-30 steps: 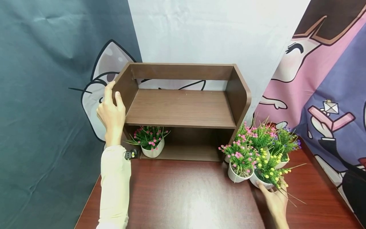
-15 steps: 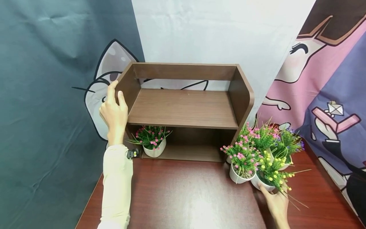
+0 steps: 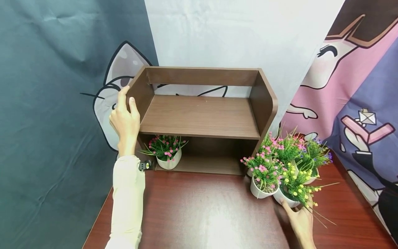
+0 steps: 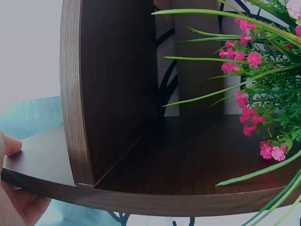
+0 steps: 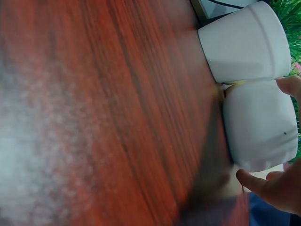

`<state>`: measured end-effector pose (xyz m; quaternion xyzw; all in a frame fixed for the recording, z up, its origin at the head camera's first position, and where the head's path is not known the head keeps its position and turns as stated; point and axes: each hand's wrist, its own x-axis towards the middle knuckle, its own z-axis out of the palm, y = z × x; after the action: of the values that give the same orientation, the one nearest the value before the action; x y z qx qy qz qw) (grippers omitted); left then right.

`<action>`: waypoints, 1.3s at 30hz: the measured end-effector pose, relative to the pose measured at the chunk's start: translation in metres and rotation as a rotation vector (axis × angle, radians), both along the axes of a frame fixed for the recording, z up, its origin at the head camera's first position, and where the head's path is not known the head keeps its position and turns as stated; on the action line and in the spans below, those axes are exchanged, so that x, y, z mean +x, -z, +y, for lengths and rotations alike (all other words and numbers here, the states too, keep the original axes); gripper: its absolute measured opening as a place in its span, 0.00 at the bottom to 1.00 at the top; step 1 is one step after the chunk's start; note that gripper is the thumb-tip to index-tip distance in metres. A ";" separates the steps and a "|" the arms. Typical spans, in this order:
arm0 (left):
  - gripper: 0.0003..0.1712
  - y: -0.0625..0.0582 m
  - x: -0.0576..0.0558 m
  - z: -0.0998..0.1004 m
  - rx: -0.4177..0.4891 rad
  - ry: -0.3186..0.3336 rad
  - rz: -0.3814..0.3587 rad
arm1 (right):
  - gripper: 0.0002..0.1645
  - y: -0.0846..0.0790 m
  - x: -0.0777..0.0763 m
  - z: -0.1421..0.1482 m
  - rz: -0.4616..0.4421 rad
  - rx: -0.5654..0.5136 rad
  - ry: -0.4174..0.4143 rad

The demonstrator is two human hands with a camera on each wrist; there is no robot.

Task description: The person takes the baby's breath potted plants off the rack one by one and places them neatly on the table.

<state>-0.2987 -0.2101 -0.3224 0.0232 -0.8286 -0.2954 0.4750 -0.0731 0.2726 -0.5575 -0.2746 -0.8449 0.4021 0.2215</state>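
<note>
My left hand (image 3: 125, 119) grips the left side panel of a brown two-tier shelf (image 3: 200, 117), near its top edge. In the left wrist view, the thumb (image 4: 11, 146) lies on one face of the panel, the fingers (image 4: 35, 207) on the other. At the right, my right hand (image 3: 299, 219) holds the white pot of a yellow-flowered artificial plant (image 3: 296, 186), low on the table. The right wrist view has its thumb and fingers on opposite sides of this pot (image 5: 261, 127). A pink-flowered potted plant (image 3: 264, 176) stands right beside it.
Another pink-flowered plant (image 3: 168, 154) sits at the left of the lower shelf compartment. More potted plants, including a purple-flowered one (image 3: 314, 157), crowd against the shelf's right side. The reddish-brown table (image 3: 199, 207) extends in front; a printed cloth backdrop (image 3: 62, 86) hangs behind.
The head view has shifted a little, so everything appears slightly farther right. Both hands keep their holds on the shelf panel and the yellow-flowered plant's pot.
</note>
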 end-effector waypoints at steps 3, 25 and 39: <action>0.20 0.000 0.000 0.000 0.003 0.000 0.003 | 0.53 -0.004 0.008 -0.003 -0.020 -0.020 0.003; 0.20 0.000 0.002 -0.001 -0.013 0.002 -0.007 | 0.62 0.061 0.053 -0.069 -0.130 -0.294 0.016; 0.20 -0.003 0.003 0.001 -0.008 -0.003 -0.011 | 0.51 0.063 0.035 -0.126 -0.204 -0.185 -0.336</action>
<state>-0.2955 -0.2095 -0.3198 0.0243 -0.8323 -0.2912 0.4710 -0.0382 0.1470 -0.6205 -0.1882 -0.8562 0.4795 0.0385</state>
